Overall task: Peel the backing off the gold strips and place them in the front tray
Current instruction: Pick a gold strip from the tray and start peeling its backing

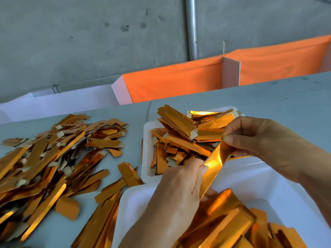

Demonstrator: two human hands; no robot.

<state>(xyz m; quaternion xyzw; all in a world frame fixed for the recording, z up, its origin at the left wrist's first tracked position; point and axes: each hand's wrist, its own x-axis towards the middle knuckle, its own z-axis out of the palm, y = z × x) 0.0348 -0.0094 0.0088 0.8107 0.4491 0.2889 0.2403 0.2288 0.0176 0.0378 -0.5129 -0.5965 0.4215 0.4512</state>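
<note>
Left hand pinching gold strip low, right hand pinching its upper end, above front tray

Strip heap crowds left (bare table behind trays).

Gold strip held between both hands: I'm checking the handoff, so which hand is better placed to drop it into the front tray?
Probably left hand: it grips the gold strip's lower end over the front tray; the right hand pinches the far end.

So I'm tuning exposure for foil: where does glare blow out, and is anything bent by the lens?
Head view: glare burns on the held gold strip between the left hand and right hand; wide-angle distortion slants the table edge.
</note>
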